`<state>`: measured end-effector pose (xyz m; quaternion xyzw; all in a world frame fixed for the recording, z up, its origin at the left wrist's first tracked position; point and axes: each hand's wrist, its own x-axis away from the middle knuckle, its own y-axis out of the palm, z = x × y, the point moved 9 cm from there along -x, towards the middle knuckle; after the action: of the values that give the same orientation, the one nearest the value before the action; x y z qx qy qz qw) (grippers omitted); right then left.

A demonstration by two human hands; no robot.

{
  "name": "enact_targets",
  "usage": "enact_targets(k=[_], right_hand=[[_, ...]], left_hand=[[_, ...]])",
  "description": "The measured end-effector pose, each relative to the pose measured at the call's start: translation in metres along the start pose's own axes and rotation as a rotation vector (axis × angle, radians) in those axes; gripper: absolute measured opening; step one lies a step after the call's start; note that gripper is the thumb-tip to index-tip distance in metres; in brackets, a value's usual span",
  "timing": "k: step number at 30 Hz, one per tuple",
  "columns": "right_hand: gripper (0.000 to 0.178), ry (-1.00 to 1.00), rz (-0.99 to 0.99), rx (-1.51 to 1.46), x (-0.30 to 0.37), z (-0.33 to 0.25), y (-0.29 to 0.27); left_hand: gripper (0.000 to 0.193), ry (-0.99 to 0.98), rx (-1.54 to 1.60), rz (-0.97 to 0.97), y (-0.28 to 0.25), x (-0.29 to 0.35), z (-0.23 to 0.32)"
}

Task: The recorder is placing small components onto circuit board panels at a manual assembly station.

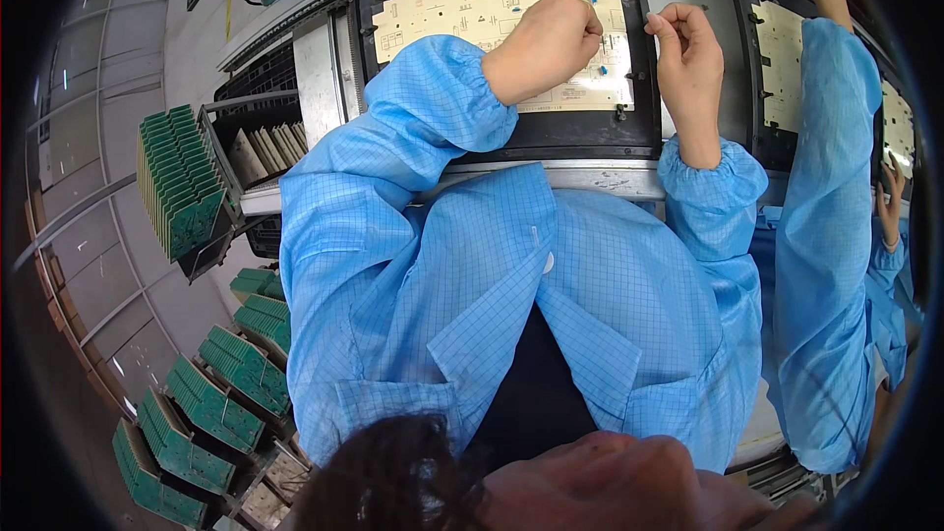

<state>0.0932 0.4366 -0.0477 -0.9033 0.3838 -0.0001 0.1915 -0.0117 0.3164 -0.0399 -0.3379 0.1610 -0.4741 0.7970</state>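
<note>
The left hand (547,47), fingers curled in, is over the pale board (457,15) at top middle, and the half-curled right hand (691,74) is just right of it, but I can't tell if either holds anything.

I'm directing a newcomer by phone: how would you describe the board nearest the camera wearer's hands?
Find the blue checked jacket at the picture's centre. Above it, a black frame holds the cream circuit board. Unlike the framed board to its right, it lies under the wearer's left hand.
</note>
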Motion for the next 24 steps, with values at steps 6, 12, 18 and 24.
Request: enact_targets(k=[6, 12, 18, 24], right_hand=[[0.013, 0.053, -0.055, -0.011, 0.004, 0.002, 0.008], [0.011, -0.015, -0.137, 0.089, 0.008, 0.002, 0.018], [0.016, -0.111, -0.184, 0.281, 0.005, -0.006, 0.026], [0.017, -0.065, -0.181, 0.387, 0.000, -0.004, 0.028]], left_hand=[[0.018, 0.103, -0.181, 0.018, 0.008, -0.001, 0.007], [0.018, 0.188, -0.139, 0.130, -0.004, 0.002, 0.009], [0.018, 0.092, -0.288, -0.032, -0.018, 0.021, -0.016], [0.012, 0.069, -0.216, -0.015, -0.013, 0.024, -0.019]])
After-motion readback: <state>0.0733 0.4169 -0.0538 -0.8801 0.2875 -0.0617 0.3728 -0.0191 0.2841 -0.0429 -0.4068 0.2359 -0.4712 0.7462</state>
